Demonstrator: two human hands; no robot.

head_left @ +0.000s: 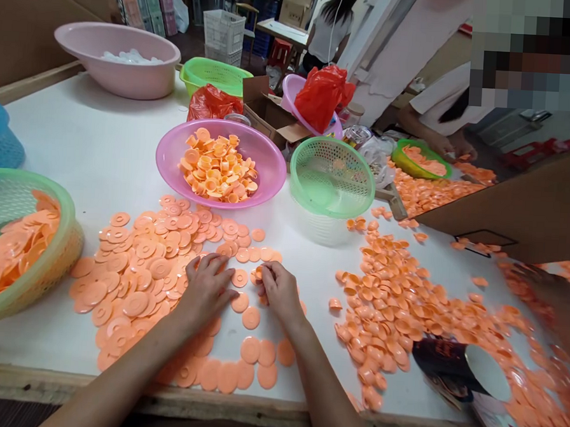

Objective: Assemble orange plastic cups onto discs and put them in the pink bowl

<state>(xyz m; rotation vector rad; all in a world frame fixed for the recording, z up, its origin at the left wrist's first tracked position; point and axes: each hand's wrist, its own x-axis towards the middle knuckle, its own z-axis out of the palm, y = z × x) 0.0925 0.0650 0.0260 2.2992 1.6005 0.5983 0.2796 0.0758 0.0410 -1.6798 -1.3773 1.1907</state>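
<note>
Small orange plastic saucers lie in a wide, overlapping pile in front of me. My left hand rests at the right side of this pile with its fingers apart, its tips close to a single saucer. Just to the right, my right hand has thumb and fingers closed on a small orange toy cup, partly hidden by the fingers. Loose orange toy cups are heaped farther right. A pink basin behind the saucers holds cups joined to saucers.
A green strainer basket stands beside the pink basin. At left, another green basket holds orange pieces. A pale pink tub contains white pieces. Cardboard borders the right side, where a co-worker's hand reaches in.
</note>
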